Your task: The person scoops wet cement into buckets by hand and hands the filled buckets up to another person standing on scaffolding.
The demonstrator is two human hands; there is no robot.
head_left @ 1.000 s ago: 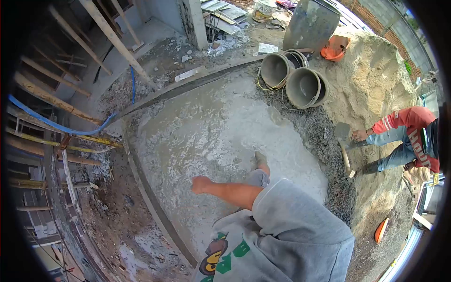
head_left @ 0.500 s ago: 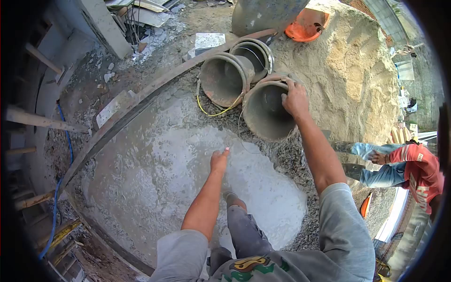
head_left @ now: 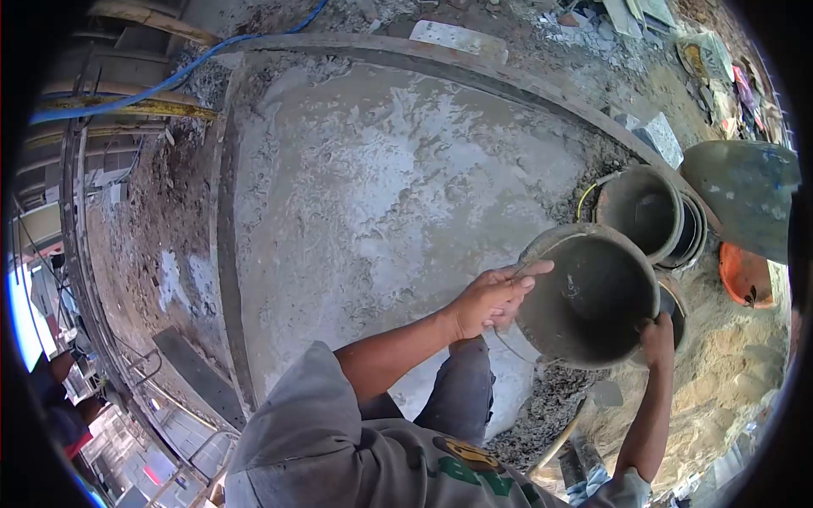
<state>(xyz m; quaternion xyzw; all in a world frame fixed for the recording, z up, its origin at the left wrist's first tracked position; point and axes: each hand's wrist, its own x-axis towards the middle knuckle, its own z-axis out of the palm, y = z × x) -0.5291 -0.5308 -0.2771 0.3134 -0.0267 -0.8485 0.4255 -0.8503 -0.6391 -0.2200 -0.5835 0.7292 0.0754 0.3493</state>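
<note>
A grey bucket (head_left: pixel 589 296) is tilted with its mouth toward me, and its inside looks bare. My right hand (head_left: pixel 656 339) grips its rim on the right side. At the left side of the bucket is my left hand (head_left: pixel 500 295), fingers partly stretched and partly curled near the wire handle; whether it holds the wire is hard to make out. Behind the held bucket part of another one shows. More buckets (head_left: pixel 639 212) lie just beyond it, beside wet grey mix (head_left: pixel 381 186) spread inside a low curb.
A large drum (head_left: pixel 741 195) and an orange container (head_left: pixel 745 275) stand at the right, by a sand pile (head_left: pixel 720 381). The curb (head_left: pixel 229 254) runs along the left and far sides. A shovel handle (head_left: pixel 559 436) and another person's legs are at the lower right.
My right hand has pulled the nearest bucket away from the others. My left hand has moved from over the wet mix to the bucket's side. The view has turned.
</note>
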